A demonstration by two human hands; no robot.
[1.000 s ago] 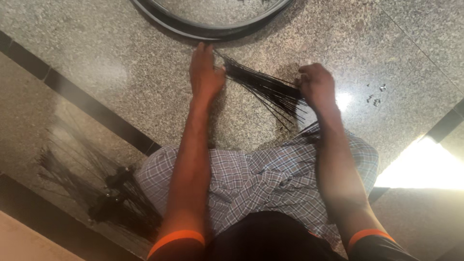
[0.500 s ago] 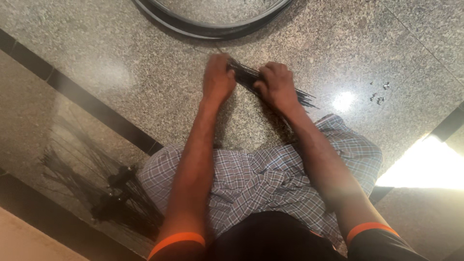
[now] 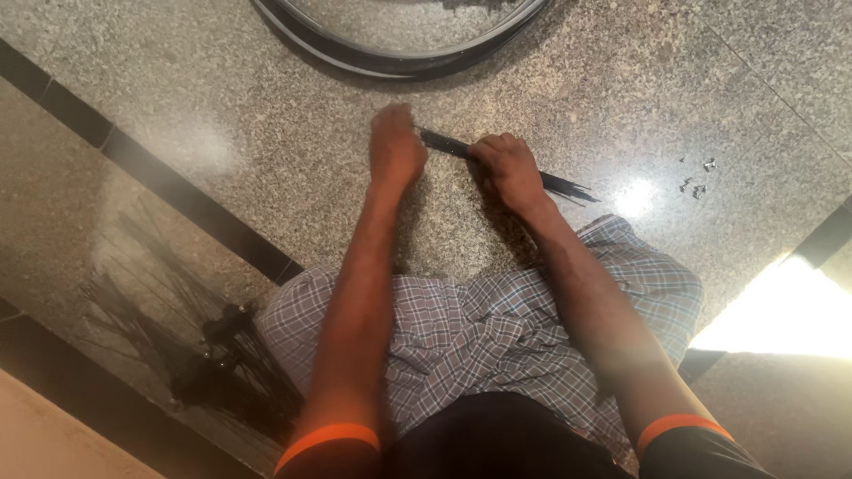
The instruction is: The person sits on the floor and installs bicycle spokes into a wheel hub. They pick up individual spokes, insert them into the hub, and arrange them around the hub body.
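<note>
1. Granite floor (image 3: 222,98) fills the view, a dark strip (image 3: 177,200) crossing it at a slant.
2. Black wheel rim (image 3: 399,64) curves along the top edge, well apart from both hands.
3. Bundle of thin black spokes (image 3: 448,145) lies on the floor between the hands, long axis running from upper left to lower right (tips fan out past the right wrist).
4. Right hand (image 3: 506,168) is clenched around the bundle's middle.
5. Left hand (image 3: 395,151) is curled at its near end, touching it.
6. Small metal bits (image 3: 697,177) sit well right.
</note>
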